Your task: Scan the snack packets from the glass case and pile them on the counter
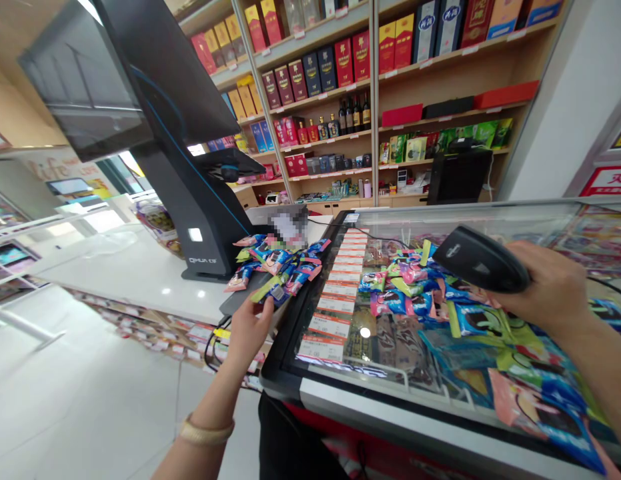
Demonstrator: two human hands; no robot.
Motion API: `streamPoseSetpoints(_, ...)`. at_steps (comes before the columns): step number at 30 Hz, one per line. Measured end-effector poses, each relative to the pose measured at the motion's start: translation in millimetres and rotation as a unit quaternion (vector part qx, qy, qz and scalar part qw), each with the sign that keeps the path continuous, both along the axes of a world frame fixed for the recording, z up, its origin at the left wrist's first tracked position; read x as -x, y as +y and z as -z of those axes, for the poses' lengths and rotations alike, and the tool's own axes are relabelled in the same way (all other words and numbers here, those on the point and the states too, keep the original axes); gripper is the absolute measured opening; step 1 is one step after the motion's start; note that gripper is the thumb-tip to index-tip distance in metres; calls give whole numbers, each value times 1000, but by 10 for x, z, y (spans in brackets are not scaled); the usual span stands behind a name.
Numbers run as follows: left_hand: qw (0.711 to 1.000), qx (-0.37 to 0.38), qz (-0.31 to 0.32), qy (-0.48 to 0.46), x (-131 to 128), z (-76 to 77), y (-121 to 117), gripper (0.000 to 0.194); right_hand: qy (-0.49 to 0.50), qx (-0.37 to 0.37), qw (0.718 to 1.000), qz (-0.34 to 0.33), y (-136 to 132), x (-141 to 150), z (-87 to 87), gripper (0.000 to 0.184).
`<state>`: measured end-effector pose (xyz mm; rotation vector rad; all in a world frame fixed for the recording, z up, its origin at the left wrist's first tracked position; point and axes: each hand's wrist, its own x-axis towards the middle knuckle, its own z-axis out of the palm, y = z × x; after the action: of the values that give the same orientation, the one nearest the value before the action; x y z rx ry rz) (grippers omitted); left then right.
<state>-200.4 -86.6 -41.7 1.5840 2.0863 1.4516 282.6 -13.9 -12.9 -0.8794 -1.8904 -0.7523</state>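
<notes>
My right hand [553,283] is wrapped round a black handheld barcode scanner [480,260], whose head points left above the glass top. At the left, my left hand [251,327] pinches a small snack packet [276,292] with a barcode on its wrapper. That packet lies at the near edge of a pile of blue, pink and green snack packets [270,257] by the foot of the register. A second heap of like packets [405,283] spreads over the glass under the scanner. Larger packets [545,407] lie near my right forearm.
A dark register screen [155,133] on a stand rises from the white counter [105,267] at left. Orange and white price labels [335,293] line the glass-topped freezer [370,393]. Shelves of boxes and bottles [320,100] fill the wall behind.
</notes>
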Motion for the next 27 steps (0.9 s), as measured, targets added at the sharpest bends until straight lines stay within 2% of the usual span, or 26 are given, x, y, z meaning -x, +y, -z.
streamPoseSetpoints(2, 985, 1, 32, -168, -156, -78, 55, 48, 0, 1, 1000, 1, -14, 9, -11, 37)
streamPoseSetpoints(4, 949, 13, 87, -304, -372, -162, 143, 52, 3, 9, 1000, 5, -24, 16, -21, 39)
streamPoseSetpoints(6, 917, 22, 137, -374, -621, -242, 262, 50, 4, 7, 1000, -1, -33, 23, -33, 42)
streamPoseSetpoints(8, 898, 16, 168, -406, -881, -312, 404, 51, 4, 3, 1000, -9, -45, 33, -51, 42)
streamPoseSetpoints(13, 877, 12, 277, -392, -1508, -434, 750, 50, -3, 16, 999, -38, -109, 90, -129, 32)
streamPoseSetpoints(17, 881, 1, 341, -327, -1844, -424, 882, 46, -11, 29, 998, -46, -141, 131, -152, 19)
streamPoseSetpoints(20, 897, 0, 339, -285, -1932, -333, 903, 43, -25, 53, 997, -48, -125, 134, -131, 20)
streamPoseSetpoints(24, 914, 8, 330, -237, -1912, -213, 886, 43, -27, 95, 994, -42, -99, 136, -107, 21)
streamPoseSetpoints(27, 922, 11, 326, -207, -1885, -182, 869, 45, -32, 120, 991, -45, -103, 150, -112, 22)
